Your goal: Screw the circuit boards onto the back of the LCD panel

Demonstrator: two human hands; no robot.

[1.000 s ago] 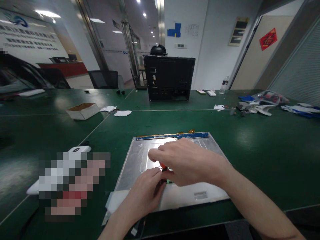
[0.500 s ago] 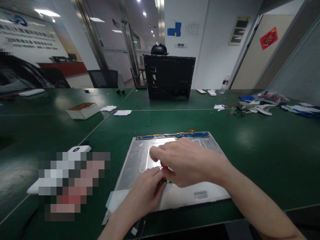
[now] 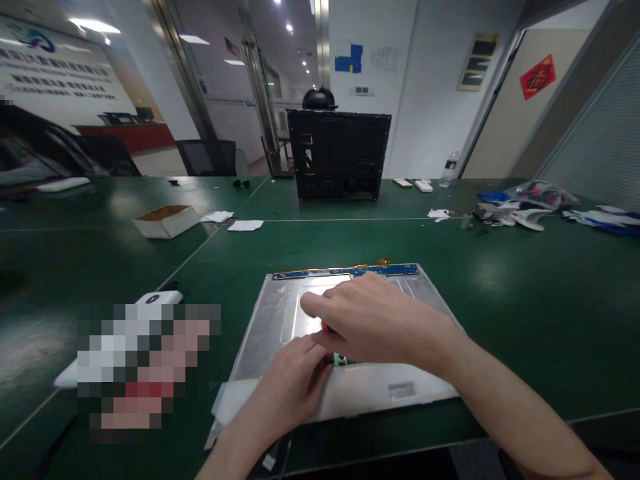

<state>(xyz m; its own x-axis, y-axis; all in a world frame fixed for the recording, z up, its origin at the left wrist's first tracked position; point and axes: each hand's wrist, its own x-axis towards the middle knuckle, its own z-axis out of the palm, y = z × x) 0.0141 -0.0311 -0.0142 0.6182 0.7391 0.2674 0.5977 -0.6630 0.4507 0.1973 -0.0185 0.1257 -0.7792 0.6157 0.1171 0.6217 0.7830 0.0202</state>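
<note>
Right hand (image 3: pixel 373 325), shifted slightly rightward, arches palm-down over the panel (image 3: pixel 267 330).

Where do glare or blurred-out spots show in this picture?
Head view: bright glare on the metal panel near the right hand; head view: softer reflections on the green table; head view: coarse pixelation at lower left, hiding detail.

Table (image 3: pixel 525 320): green, glossy. Near edge: panel (image 3: pixel 265 327), flat. Left: open box (image 3: pixel 167 225), paper (image 3: pixel 246 226) near it; white device (image 3: pixel 161 297), partly blurred. Far side: black casing (image 3: pixel 345 150), upright; bottle (image 3: pixel 449 171), upright. Far right: clear bag (image 3: pixel 543 195).
</note>
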